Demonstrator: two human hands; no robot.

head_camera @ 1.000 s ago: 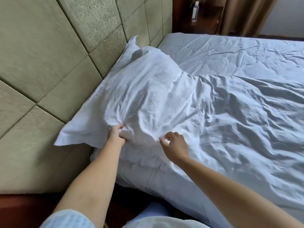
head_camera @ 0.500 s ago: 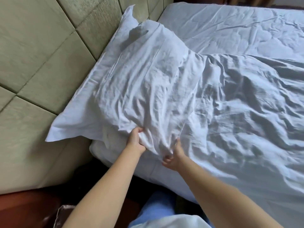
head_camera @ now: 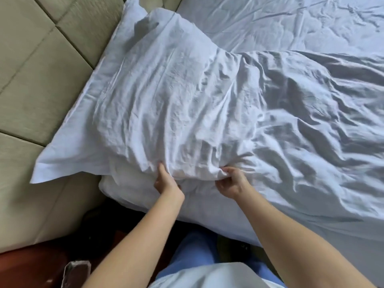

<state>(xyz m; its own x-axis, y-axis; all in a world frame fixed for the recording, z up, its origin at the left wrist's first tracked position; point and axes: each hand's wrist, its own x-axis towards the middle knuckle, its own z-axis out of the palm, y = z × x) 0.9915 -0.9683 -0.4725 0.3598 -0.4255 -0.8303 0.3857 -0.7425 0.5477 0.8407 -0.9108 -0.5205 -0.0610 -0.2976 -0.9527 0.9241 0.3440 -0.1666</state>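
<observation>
A white pillow in a creased pillowcase [head_camera: 158, 96] lies at the head of the bed against the headboard, on top of a second white pillow [head_camera: 124, 186] that shows beneath its near edge. My left hand [head_camera: 166, 183] holds the near edge of the pillowcase, fingers tucked under the cloth. My right hand [head_camera: 232, 183] pinches a bunch of the same edge a little to the right. A crumpled white duvet [head_camera: 311, 125] lies right of the pillow.
A padded beige headboard [head_camera: 41, 80] fills the left side. The flat white sheet [head_camera: 270, 21] stretches away at the top. A dark wooden surface [head_camera: 31, 267] with a grey object [head_camera: 76, 271] sits at the bottom left, beside my legs in blue trousers [head_camera: 197, 256].
The view has tilted down and closer to the bed. Both hands have shifted along the pillowcase's near edge, and my right hand has turned from under the cloth to pinching it from the side.
</observation>
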